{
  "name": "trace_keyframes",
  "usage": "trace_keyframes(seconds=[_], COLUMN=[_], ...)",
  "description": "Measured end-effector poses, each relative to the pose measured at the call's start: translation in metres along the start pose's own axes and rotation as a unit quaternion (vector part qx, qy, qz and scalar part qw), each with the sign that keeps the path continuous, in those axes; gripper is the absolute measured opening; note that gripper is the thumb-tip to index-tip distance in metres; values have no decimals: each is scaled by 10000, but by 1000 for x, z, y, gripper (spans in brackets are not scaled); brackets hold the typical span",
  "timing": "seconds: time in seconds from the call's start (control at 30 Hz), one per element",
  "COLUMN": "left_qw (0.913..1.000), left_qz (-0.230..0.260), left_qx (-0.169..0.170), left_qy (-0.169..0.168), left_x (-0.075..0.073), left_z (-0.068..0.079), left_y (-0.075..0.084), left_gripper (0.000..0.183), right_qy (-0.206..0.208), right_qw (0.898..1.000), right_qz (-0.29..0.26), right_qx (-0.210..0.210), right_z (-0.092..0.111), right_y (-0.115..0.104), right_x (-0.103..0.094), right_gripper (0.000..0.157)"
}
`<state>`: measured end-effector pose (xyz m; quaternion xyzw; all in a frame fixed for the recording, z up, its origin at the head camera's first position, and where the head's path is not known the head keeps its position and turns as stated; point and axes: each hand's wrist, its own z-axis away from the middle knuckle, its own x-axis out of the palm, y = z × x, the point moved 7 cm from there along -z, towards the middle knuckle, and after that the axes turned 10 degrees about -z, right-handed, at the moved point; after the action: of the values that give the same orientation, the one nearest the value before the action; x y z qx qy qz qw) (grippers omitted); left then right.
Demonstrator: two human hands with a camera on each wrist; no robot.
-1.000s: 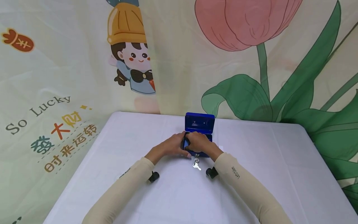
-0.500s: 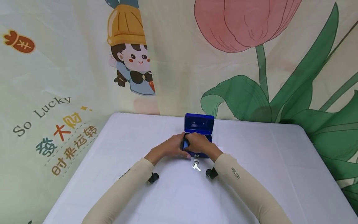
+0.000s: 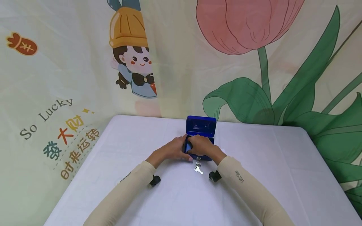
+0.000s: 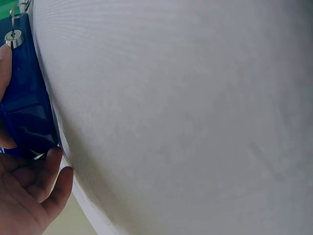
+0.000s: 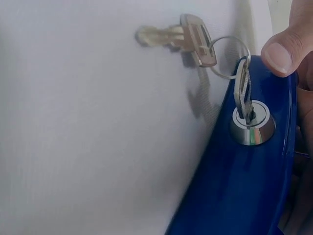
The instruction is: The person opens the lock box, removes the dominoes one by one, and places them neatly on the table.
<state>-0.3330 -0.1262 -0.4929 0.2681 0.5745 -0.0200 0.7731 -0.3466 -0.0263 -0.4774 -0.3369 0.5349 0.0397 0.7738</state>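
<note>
A small blue metal cash box (image 3: 201, 126) stands on the table with its lid raised toward the wall. My left hand (image 3: 176, 149) grips its left end, the thumb (image 5: 281, 56) against the front face. In the left wrist view, curled fingers (image 4: 51, 178) lie by the box's end. My right hand (image 3: 201, 146) reaches down into the box with bent fingers; its fingertips are hidden, and I cannot tell if they hold anything. One key sits in the round front lock (image 5: 253, 122). A second key (image 5: 198, 41) hangs from the same ring over the white cloth.
White cloth covers the table (image 3: 181, 201), whose far edge runs just behind the box. A printed cloth wall (image 3: 181, 62) stands behind it. Black wrist cameras sit under both sleeves, the right one (image 3: 215, 176) near the hanging key.
Both hands stay at the box almost unmoved. The whole head view has shifted slightly, so the wall print and table appear a little lower.
</note>
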Motion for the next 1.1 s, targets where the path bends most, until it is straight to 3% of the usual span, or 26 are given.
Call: trace_keyframes(seconds=[1.1], left_qw=[9995], left_qz=[166], left_qx=[244], left_qy=[99], left_x=[-3], left_z=[1], left_y=[3], left_gripper=[111], right_qy=[69], right_qw=[9998], right_qz=[-76], right_qx=[-181], right_z=[15], right_y=[10], right_x=[-12], right_gripper=[53])
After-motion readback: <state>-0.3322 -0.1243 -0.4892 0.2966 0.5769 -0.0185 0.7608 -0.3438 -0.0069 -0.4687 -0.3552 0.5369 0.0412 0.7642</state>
